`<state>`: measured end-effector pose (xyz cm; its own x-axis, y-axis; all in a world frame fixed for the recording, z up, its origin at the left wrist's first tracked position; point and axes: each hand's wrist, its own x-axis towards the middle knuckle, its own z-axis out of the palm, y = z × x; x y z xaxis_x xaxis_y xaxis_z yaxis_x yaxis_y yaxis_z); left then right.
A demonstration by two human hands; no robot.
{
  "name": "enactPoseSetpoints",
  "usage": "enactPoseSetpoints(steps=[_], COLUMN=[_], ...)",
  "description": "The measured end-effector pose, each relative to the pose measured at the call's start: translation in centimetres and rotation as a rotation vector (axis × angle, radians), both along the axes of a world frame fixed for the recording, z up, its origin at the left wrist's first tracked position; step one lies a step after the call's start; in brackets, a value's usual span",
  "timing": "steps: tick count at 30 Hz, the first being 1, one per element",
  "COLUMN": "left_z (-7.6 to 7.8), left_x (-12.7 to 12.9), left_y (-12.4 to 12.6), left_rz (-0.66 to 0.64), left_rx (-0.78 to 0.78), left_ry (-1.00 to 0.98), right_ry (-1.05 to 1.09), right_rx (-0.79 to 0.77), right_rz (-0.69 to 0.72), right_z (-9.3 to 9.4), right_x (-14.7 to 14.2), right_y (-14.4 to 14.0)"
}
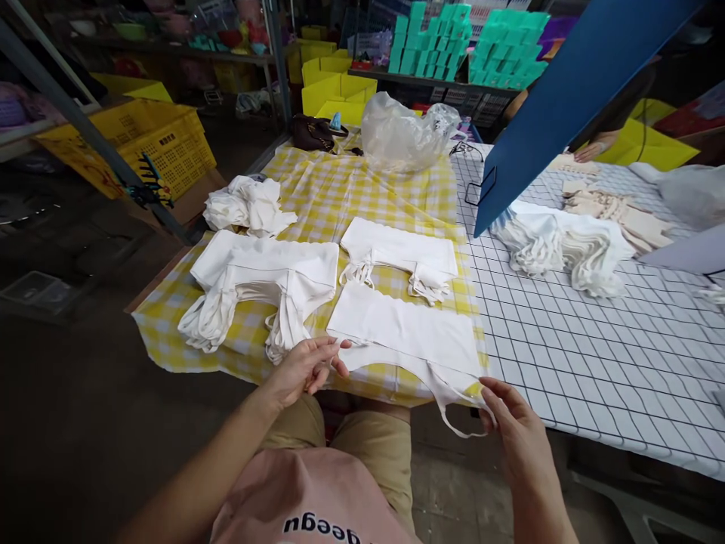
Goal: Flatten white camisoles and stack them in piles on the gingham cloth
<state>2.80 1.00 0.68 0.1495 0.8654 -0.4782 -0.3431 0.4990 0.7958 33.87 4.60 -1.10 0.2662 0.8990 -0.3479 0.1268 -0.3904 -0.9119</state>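
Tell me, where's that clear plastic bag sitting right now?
The clear plastic bag sits at the far edge of the yellow checked cloth, toward the right, just left of the blue board.

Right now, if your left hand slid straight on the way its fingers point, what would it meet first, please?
Probably the flat white garment nearest the table edge: the left hand points right along that edge, fingertips already at its lower-left corner. Depth is hard to judge.

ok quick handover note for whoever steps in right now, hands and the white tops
Left hand: fingertips pinching the near left corner of the flat white top.
Right hand: holding that top's thin strap at the near table edge.
Done: a thick folded stack sits left on the yellow check cloth, a smaller folded pile behind the top.
Left: this top lies unfolded; a crumpled white heap waits at far left.
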Motion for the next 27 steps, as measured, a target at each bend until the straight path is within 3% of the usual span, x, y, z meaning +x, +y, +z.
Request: enactPoseSetpoints(steps=[4,7,15,21,27], left_z=[0.9,0.4,-2.6,-2.6,-2.5], left_x=[0.0,0.0,0.5,0.4,0.4], left_y=[-1.0,-1.6,-2.8,-2.9,-2.9], left_rz=[-0.037,-0.001,0.074,0.103,0.028], left_rx=[-0.067,-0.103,-0.174,-0.178,-0.174], left_ry=[-0.154,-0.194,-0.174,-0.141,-0.084], right_ry=[0.065,0.065,0.061,0.066,0.060], right_rx=[-0.013,-0.023,-0.005,0.061,0.079], right_rz=[0.010,0.012,-0.038,-0.072,-0.069], right_z=[1.0,1.2,0.9,1.0,1.1], right_x=[-0.5,-0.7,-0.6,-0.4,-0.6], right_y=[-0.6,-0.9,-1.0,-1.1,-1.2])
